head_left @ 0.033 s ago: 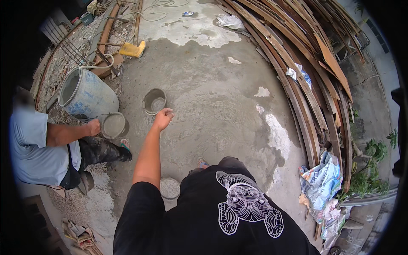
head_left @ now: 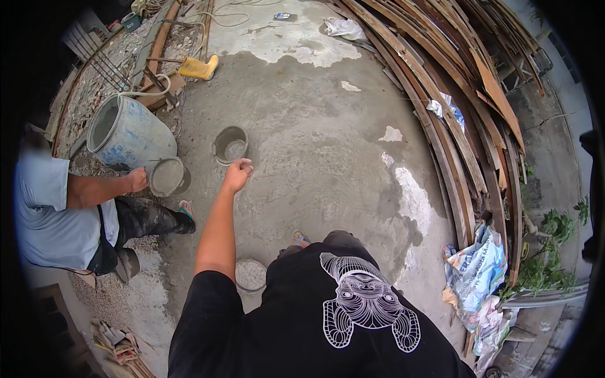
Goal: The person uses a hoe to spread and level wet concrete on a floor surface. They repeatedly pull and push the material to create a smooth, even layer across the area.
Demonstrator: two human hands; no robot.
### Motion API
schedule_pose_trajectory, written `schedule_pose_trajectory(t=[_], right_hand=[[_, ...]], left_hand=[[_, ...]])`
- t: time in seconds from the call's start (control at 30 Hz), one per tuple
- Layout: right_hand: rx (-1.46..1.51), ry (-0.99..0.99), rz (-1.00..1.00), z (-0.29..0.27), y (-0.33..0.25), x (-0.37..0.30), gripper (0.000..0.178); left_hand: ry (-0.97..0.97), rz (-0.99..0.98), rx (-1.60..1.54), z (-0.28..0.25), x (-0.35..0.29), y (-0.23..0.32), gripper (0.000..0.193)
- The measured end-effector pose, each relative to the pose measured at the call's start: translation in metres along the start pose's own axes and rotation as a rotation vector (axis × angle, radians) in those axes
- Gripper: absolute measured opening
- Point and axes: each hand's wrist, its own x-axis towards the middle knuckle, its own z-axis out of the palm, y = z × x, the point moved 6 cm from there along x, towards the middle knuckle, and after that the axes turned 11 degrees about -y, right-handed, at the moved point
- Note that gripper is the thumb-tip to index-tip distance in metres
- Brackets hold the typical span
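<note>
Left hand point(head_left: 237, 174) stretched out over the concrete floor point(head_left: 328, 145), fingers curled shut, apparently empty, just below a small grey bucket point(head_left: 230, 145) standing upright. Right hand out of view. Co-worker's hand point(head_left: 137, 180) grips another bucket point(head_left: 167, 177) beside a blue barrel point(head_left: 123, 134).

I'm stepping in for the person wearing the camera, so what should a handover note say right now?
Left hand: stretched forward, fingers curled, beside the small grey bucket on the concrete floor; whether its grip holds anything cannot be told.
Right hand: not in view.
Another bucket stands by your feet.
A co-worker's hand holds a third bucket next to the big blue barrel.
The small grey bucket still stands on the floor, unlifted.
</note>
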Motion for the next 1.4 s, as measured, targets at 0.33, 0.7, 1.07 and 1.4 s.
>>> schedule_pose_trajectory(t=[0.33, 0.7, 1.07, 1.4], right_hand=[[-0.004, 0.076, 0.046, -0.06, -0.042, 0.016, 0.022], [0.37, 0.075, -0.252, -0.096, -0.24, 0.119, 0.021], [0.886, 0.066, -0.437, -0.015, -0.422, 0.324, 0.021], [0.973, 0.106, -0.371, 0.034, -0.503, 0.522, 0.026]], left_hand=[[-0.253, -0.973, 0.229, 0.039, -0.236, -0.279, 0.05], [-0.479, -0.401, 0.531, 0.229, -0.122, -0.002, 0.045], [-1.22, -0.353, 0.543, 0.595, 0.035, 0.065, 0.068], [-0.976, -0.126, 0.738, 0.63, 0.201, -0.101, 0.042]])
